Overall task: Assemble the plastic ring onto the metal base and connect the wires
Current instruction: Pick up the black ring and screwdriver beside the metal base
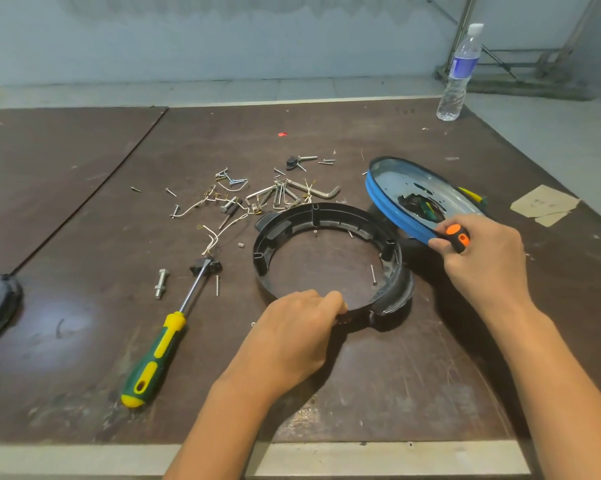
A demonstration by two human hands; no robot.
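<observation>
We see the black plastic ring (330, 258) lying flat on the brown bench (84, 341), our left hand (292, 337) with its grip closed on the near rim. Our right hand (482, 258) holds an orange-and-black tool handle (456, 237) against the blue-edged metal base (416, 195), which sits tilted just beyond the ring. Loose wires (216, 230) and screws (229, 178) lie to the left, near a green-and-yellow screwdriver (160, 348).

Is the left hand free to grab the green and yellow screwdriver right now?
Probably not yet: the left hand is gripping the black plastic ring's near rim. The screwdriver lies unobstructed just to its left.
</observation>
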